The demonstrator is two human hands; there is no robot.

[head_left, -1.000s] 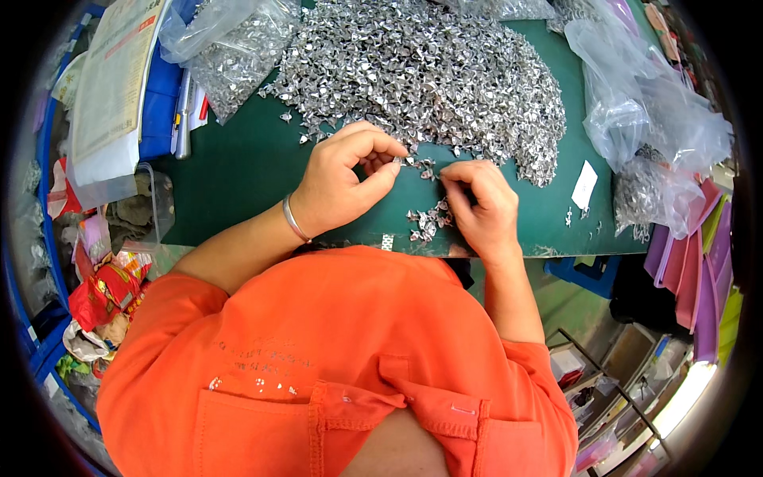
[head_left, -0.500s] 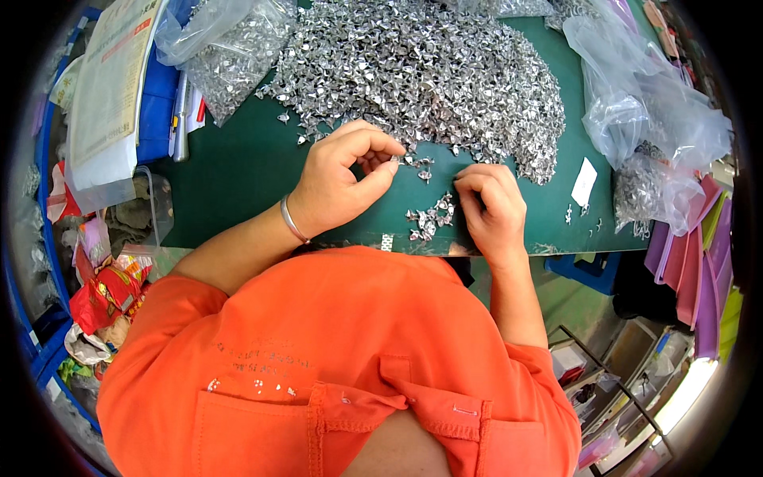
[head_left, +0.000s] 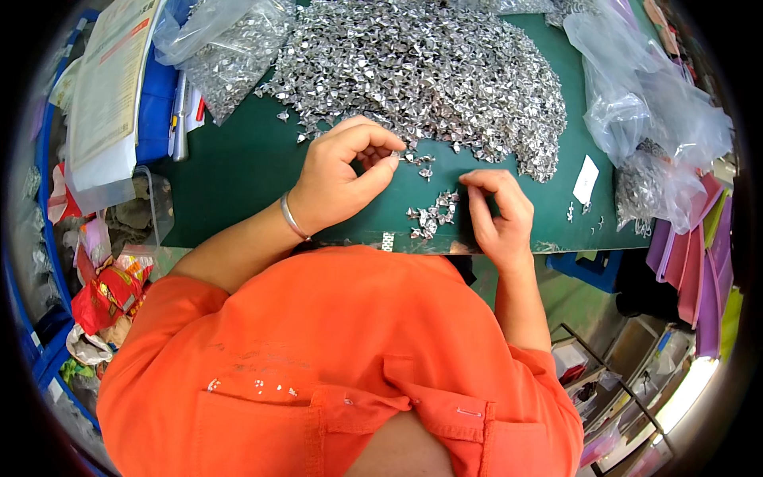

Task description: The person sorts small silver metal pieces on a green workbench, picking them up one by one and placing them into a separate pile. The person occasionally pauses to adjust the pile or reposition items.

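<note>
My left hand (head_left: 342, 167), with a silver bangle (head_left: 293, 218) on the wrist, is closed in a pinch at the lower edge of a big heap of small shiny metal parts (head_left: 429, 67). A small silver metal part shows at its fingertips. A few loose metal parts (head_left: 426, 172) lie just right of those fingertips. My right hand (head_left: 505, 215) is curled, thumb and index tips close together; whatever they may hold is too small to make out. Beside it, to the left, lies a small cluster of metal parts (head_left: 433, 215) on the green tabletop (head_left: 230, 167).
Clear plastic bags of metal parts stand at the left (head_left: 230, 60) and right (head_left: 648, 183) of the heap. A white paper slip (head_left: 586, 180) lies at right. Papers (head_left: 111, 79) rest on a blue bin (head_left: 157, 111). The table's front edge (head_left: 358, 245) runs close to my body.
My right hand has shifted slightly right and down, away from the cluster, with its index finger straighter. My left hand keeps its pinch in nearly the same place.
</note>
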